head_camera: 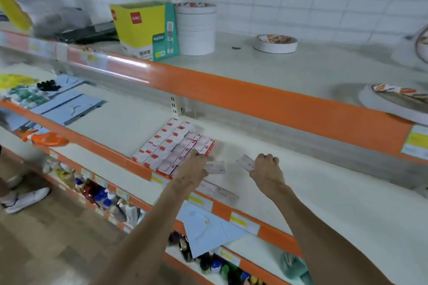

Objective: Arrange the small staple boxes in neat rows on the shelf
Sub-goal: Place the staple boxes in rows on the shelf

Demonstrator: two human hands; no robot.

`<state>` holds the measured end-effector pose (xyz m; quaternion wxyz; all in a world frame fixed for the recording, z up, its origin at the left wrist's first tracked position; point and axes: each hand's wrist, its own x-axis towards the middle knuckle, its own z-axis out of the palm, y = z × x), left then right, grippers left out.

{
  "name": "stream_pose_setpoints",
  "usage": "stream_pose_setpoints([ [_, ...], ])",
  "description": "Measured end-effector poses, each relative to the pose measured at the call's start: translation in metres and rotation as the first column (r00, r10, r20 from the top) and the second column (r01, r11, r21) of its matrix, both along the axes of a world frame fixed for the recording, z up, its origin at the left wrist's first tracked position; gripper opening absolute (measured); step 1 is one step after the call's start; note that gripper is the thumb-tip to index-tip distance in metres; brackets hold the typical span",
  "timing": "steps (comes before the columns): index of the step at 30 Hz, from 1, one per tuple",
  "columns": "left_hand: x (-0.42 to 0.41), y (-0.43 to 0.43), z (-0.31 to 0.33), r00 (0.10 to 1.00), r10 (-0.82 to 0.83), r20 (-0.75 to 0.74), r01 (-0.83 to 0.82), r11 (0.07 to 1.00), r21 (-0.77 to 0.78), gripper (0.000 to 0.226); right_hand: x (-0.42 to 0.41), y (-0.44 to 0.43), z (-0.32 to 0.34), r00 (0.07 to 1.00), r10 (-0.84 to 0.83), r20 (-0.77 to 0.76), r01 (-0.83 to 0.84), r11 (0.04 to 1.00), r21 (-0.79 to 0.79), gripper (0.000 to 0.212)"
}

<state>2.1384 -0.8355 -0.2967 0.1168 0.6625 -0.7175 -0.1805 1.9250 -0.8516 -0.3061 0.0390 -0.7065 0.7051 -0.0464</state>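
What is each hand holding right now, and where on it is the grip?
The left hand pinches a staple box by its left end. The right hand grips a second staple box by its right end.

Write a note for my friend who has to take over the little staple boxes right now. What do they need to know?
Left hand pinches a staple box right beside the block.
Right hand grips a second box, further right.
Done: a block of boxes stands in rows on the middle shelf, stacked higher at its right end.
Left: set down both held boxes, then add the two loose boxes lying near the shelf's front edge.
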Motion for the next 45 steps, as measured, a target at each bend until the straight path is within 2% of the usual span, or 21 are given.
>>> stream_pose_setpoints([
  [6, 0.004, -0.045, 0.005, 0.992, -0.119, 0.038, 0.118, 0.993, 0.015, 0.039, 0.005, -0.023, 0.002, 1.000, -0.012, -0.004, 0.012, 1.000, 0.024, 0.030],
  [10, 0.009, -0.067, 0.003, 0.990, -0.140, -0.009, 0.140, 0.990, -0.012, 0.040, 0.009, -0.027, 0.006, 0.991, -0.113, 0.068, 0.110, 0.993, 0.045, 0.029],
  [13, 0.015, -0.076, -0.005, 0.975, -0.220, -0.031, 0.219, 0.975, -0.020, 0.042, 0.015, -0.022, 0.006, 0.976, -0.192, 0.101, 0.188, 0.981, 0.048, 0.025],
  [17, 0.021, -0.083, -0.013, 0.944, -0.328, -0.036, 0.329, 0.944, 0.015, 0.044, 0.024, -0.006, 0.002, 0.933, -0.332, 0.141, 0.319, 0.942, 0.107, 0.030],
  [22, 0.033, -0.083, -0.027, 0.913, -0.405, -0.044, 0.406, 0.914, 0.008, 0.038, 0.042, 0.014, -0.006, 0.890, -0.433, 0.145, 0.414, 0.898, 0.146, 0.029],
  [26, 0.033, -0.081, -0.033, 0.895, -0.440, -0.073, 0.441, 0.898, -0.003, 0.042, 0.050, 0.024, -0.010, 0.866, -0.476, 0.151, 0.456, 0.877, 0.150, 0.028],
  [31, 0.028, -0.077, -0.036, 0.881, -0.453, 0.137, 0.461, 0.886, -0.039, 0.048, 0.056, 0.025, -0.010, 0.844, -0.511, 0.162, 0.494, 0.858, 0.139, 0.025],
  [36, 0.029, -0.071, -0.039, 0.876, -0.411, 0.253, 0.436, 0.899, -0.049, 0.043, 0.066, 0.026, -0.021, 0.827, -0.529, 0.192, 0.509, 0.848, 0.146, 0.027],
  [41, 0.027, -0.066, -0.036, 0.876, -0.392, 0.283, 0.414, 0.910, -0.021, 0.046, 0.059, 0.028, -0.032, 0.801, -0.521, 0.294, 0.485, 0.854, 0.191, 0.041],
  [43, 0.027, -0.066, -0.034, 0.879, -0.391, 0.274, 0.408, 0.913, -0.009, 0.047, 0.049, 0.029, -0.032, 0.789, -0.488, 0.373, 0.437, 0.873, 0.218, 0.036],
  [45, 0.028, -0.065, -0.034, 0.884, -0.388, 0.262, 0.402, 0.915, -0.002, 0.048, 0.041, 0.031, -0.031, 0.816, -0.441, 0.375, 0.396, 0.898, 0.194, 0.032],
])
